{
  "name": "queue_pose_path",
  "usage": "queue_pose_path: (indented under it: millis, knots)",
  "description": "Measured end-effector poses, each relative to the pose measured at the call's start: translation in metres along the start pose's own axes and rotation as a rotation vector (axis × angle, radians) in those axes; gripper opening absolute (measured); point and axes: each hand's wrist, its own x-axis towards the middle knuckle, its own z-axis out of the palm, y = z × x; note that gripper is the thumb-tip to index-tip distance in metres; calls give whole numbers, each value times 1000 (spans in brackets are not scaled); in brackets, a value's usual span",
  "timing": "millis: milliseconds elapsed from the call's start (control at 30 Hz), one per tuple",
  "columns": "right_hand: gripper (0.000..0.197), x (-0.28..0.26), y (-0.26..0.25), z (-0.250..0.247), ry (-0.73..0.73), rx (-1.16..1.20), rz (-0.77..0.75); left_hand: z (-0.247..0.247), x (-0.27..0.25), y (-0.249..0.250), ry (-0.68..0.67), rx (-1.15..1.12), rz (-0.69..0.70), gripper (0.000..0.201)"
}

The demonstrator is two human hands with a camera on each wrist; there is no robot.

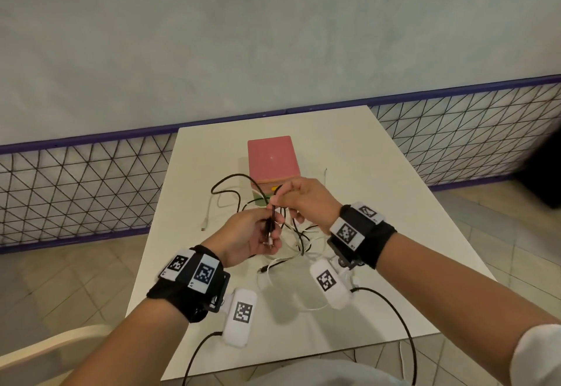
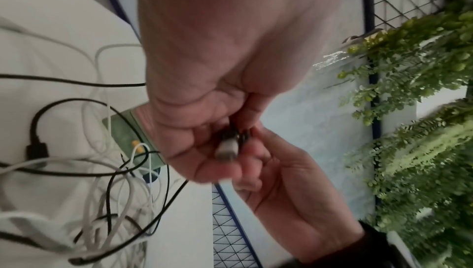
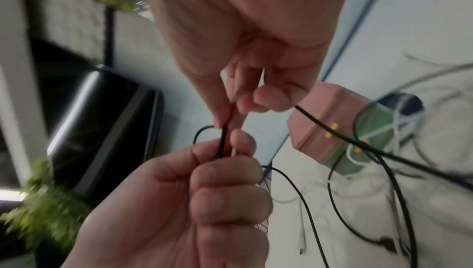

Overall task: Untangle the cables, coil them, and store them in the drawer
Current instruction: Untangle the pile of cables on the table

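Hands, left (image 1: pixel 249 235) & right (image 1: pixel 306 200), pinch black cable (image 1: pixel 272 218) over white table (image 1: pixel 379 203) w/ mesh fence (image 1: pixel 76 191) behind.

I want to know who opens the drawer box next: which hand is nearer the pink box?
Right. The right hand hovers just in front of the pink box; the left hand is lower, nearer the person.

Your white table (image 1: pixel 379 173) carries a pink drawer box (image 1: pixel 271 158) near its far middle. In front of the box, you've got black cables (image 1: pixel 230 177) and white cables (image 1: pixel 309 253) tangled in a loose heap across the surface, with one white cable end (image 1: pixel 206 221) trailing out to the left.
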Motion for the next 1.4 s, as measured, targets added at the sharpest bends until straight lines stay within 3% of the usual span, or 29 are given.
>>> queue_pose_path:
  millis: [67,133,167,233,267,333,433,633,767,833,933,1033,1100,1167,1300,1400]
  knots:
    - [17,2,-1,1,119,-182,-124,2,1,2,25,-33,-6,29]
    - [20,2,-6,0,222,-363,-299,2,-1,9,41,79,39,29]
    - [23,1,-10,-1,203,-413,-389,3,-4,15,33,184,59,28]
    - [27,1,-17,-3,-26,-494,-492,3,-11,28,-4,397,79,26]
    - [29,2,-20,-2,-177,-509,-473,2,-15,36,-17,471,84,26]
    - [16,4,-16,0,-337,-446,-342,-1,-22,53,-31,547,106,28]
    - [30,16,1,-1,-251,-400,-313,-7,-31,74,-53,479,213,30]
    - [14,34,85,-20,-184,-860,2,-24,-49,108,12,-11,515,32]
    - [22,36,93,-20,-137,-865,63,-38,-53,113,52,-123,628,31]
    - [24,40,86,-20,-181,-928,74,-42,-51,112,74,-99,634,31]
    - [12,45,75,-27,-398,-1102,145,-45,-48,110,112,14,585,30]
    - [66,50,61,-46,-670,-1104,238,-50,-44,102,82,155,470,30]
    - [71,54,46,-54,-755,-1027,258,-56,-43,94,37,184,398,29]
    - [65,57,38,-59,-762,-1023,247,-63,-43,89,28,122,413,29]
    - [43,57,51,-46,-606,-1098,181,-69,-54,105,23,-130,602,33]
    - [37,53,78,-37,-489,-930,137,-67,-63,124,19,-205,726,34]
